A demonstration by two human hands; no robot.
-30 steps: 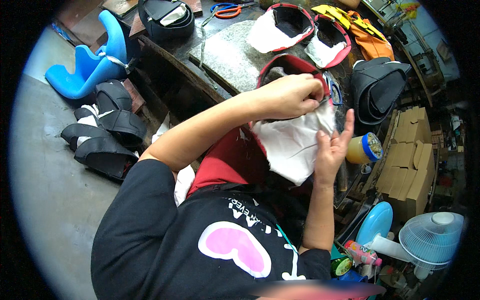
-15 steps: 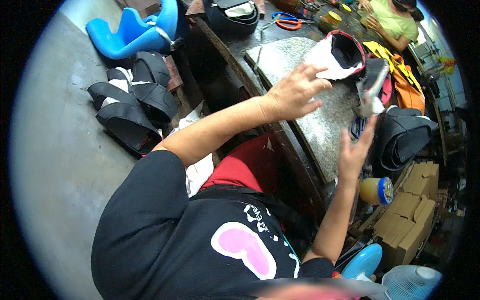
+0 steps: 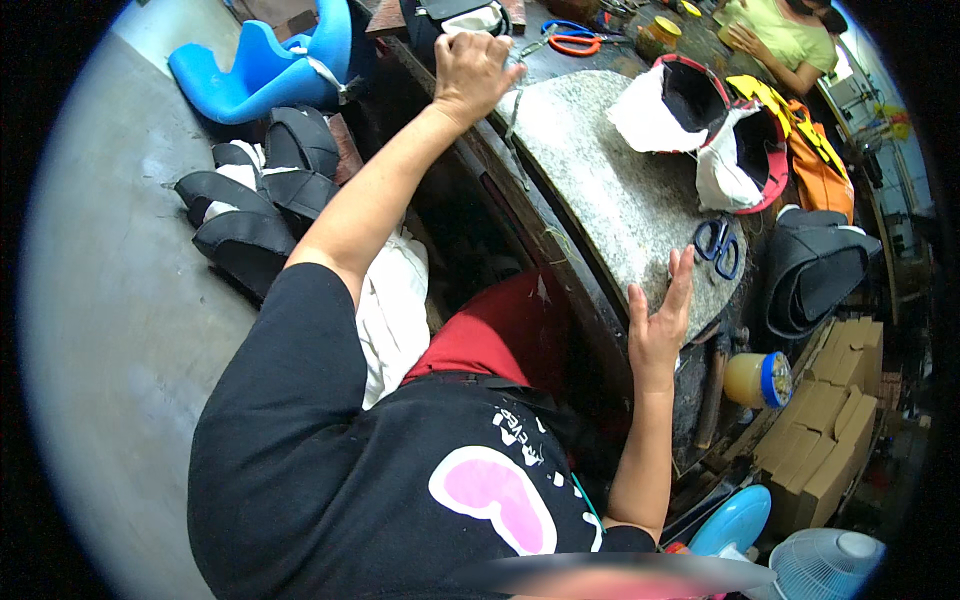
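My left hand [image 3: 472,78] is over the table's far-left edge, fingers apart and holding nothing I can see. Its fingertips are at a black padded piece with white lining [image 3: 470,20], and whether they touch it I cannot tell. Above a stone slab's [image 3: 600,140] near right end, my right hand [image 3: 660,325] is open with nothing in it. Dark-blue-handled scissors [image 3: 717,248] lie on the slab just beyond that hand. Two curved, shoe-upper-like pieces, one with a white flap [image 3: 640,110] and one with red edging [image 3: 775,175], stand at the slab's far right.
Orange-handled scissors [image 3: 575,45] and a yellow-lidded jar [image 3: 660,38] lie farther back. At right are stacked black pieces [image 3: 815,275], a blue-lidded jar [image 3: 757,380] and cardboard boxes [image 3: 815,430]. More black pieces [image 3: 260,190] and a blue chair [image 3: 260,65] are at left. A person [image 3: 790,45] sits across.
My left hand has moved from above the slab to the far left. My right hand has drawn back toward me; the second red-edged piece now stands beside the first.
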